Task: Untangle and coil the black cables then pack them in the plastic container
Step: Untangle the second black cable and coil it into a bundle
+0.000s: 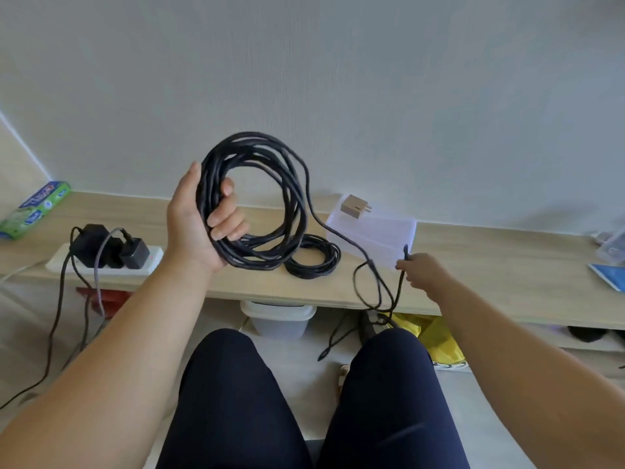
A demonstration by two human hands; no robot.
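Black cable [252, 138] partly inside left hand [194, 228]

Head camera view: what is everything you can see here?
coiled cable: one, black, held up above the shelf
small coil: one, black, on the shelf
plastic container: one, clear, on shelf
plug adapter: one, beige, at container's back corner
power strip: one, white, shelf left
chargers: several, black, in the power strip
pack: one, green, far left
tub: one, white, under shelf
bag: one, yellow, under shelf
left hand: one, bare, grip round coiled cable
right hand: one, bare, pinching its loose end
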